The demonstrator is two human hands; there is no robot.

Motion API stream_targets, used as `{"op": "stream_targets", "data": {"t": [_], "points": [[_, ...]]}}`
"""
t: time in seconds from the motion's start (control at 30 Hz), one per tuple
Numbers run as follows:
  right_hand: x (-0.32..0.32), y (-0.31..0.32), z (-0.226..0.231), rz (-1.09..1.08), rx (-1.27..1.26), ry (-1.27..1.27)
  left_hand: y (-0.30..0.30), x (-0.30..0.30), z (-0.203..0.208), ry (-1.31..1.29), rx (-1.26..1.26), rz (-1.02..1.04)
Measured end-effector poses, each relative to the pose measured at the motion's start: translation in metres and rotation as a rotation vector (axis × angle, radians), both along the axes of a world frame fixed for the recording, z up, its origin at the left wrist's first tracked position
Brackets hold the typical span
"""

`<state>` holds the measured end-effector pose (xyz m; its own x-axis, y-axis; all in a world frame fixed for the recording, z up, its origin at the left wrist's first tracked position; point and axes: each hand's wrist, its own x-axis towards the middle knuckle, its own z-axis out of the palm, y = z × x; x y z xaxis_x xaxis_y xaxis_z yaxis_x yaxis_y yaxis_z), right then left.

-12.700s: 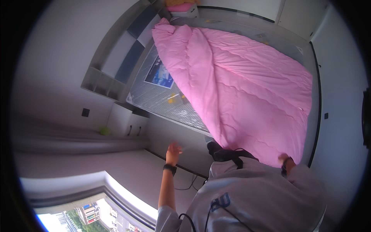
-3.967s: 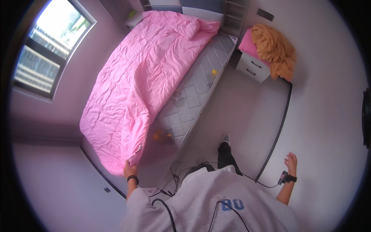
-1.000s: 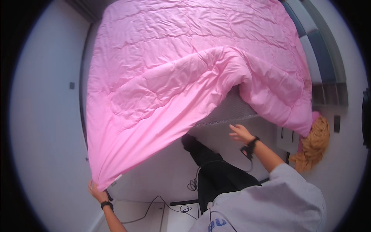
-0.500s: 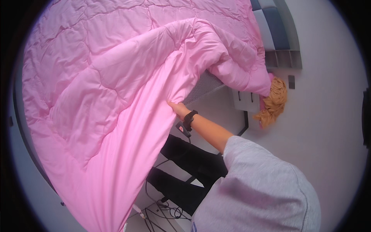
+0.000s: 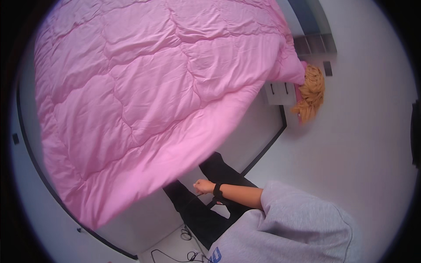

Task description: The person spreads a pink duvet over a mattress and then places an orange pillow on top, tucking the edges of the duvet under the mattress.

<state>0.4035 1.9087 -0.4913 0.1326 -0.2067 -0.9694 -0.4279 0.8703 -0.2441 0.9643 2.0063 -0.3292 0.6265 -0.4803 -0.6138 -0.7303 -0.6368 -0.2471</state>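
POSITION. The pink quilt (image 5: 162,96) lies in front of the person and fills most of the upper and left part of the view. Its near edge slants from beside the white drawer cabinet (image 5: 274,95) down to a corner at the lower left. Seams and shallow creases cross its surface; whatever is underneath is covered.

HANDS. The right hand (image 5: 203,186), with a black wristband (image 5: 217,191) behind it, is just below the near edge, close to the quilt but apart from it. Its fingers bend inward and no cloth shows between them; whether they close fully cannot be told. The left hand is out of view, so the state of its fingers cannot be told.

PROCEDURE. The step in hand appears to be spreading the quilt and squaring its near edge. For a good result, hold that edge at two points well apart, one at the lower-left corner, and pull both evenly; a one-sided pull is likely to skew the quilt. Raise the edge slightly while pulling, then lower it flat. Smooth remaining creases outward with an open palm.

CAUTION. Step clear of the black cable (image 5: 191,255) near the trousers (image 5: 193,219). Avoid dragging the quilt across the orange-brown cloth (image 5: 313,90) by the drawer cabinet.
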Motion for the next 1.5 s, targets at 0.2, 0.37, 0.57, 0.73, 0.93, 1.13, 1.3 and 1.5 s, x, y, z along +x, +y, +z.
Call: {"op": "stream_targets", "data": {"t": [0.2,0.37,0.57,0.73,0.93,1.13,1.3,1.5], "points": [[-0.079,-0.006,0.080,-0.326,-0.553,0.045,-0.020,-0.124,0.002,0.322,0.060,-0.258],[-0.222,0.031,0.130,-0.760,-0.509,-0.106,-0.021,-0.242,0.012,0.574,-0.040,-0.416],[-0.380,0.156,0.184,-0.789,-0.683,0.116,-0.045,-0.352,0.036,0.722,-0.133,-0.198],[-0.493,0.256,0.209,-1.267,-0.678,0.316,-0.122,-0.473,0.064,0.679,0.109,-0.226],[-0.574,0.285,0.235,-1.344,-0.735,0.459,-0.230,-0.601,0.105,0.746,-0.301,-0.302],[-0.624,0.257,0.224,-1.424,-0.715,0.394,-0.292,-0.773,0.126,0.826,-0.317,-0.461],[-0.685,0.225,0.216,-1.490,-0.584,0.252,-0.339,-0.892,0.099,0.909,-0.289,-0.561],[-0.787,0.234,0.185,-1.737,-0.402,0.211,-0.363,-1.084,0.081,0.858,-0.053,-0.847]]}}
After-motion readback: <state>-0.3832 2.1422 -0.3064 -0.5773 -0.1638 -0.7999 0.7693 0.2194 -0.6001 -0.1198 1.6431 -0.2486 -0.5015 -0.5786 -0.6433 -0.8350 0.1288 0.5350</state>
